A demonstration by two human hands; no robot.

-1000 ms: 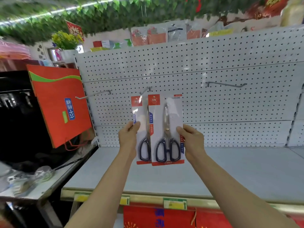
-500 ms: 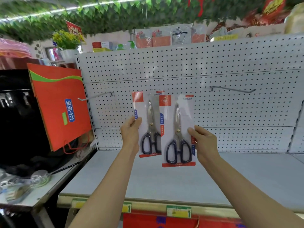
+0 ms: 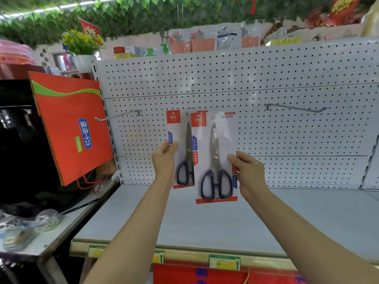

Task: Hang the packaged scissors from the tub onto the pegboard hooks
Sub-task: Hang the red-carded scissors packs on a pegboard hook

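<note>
Two packaged scissors with dark handles are held up before the white pegboard (image 3: 256, 74). My left hand (image 3: 164, 158) grips the left edge of the rear pack (image 3: 180, 140), whose top sits at the middle hook (image 3: 191, 108). My right hand (image 3: 249, 171) grips the right edge of the front pack (image 3: 215, 158), which overlaps the rear pack and hangs a little lower. An empty hook (image 3: 119, 115) juts out to the left and another empty hook (image 3: 295, 108) to the right. The tub is out of view.
A grey shelf (image 3: 287, 218) runs below the pegboard, with price tags on its front edge. An orange gift bag (image 3: 69, 128) hangs at the left beside a dark cabinet. A side table (image 3: 41, 232) at lower left holds small wrapped items. Goods stand along the top of the pegboard.
Both packs rose toward the middle hook. The front pack shifted right and down, apart from the rear one, then drew back over it. The rear pack's top now reaches the hook.
</note>
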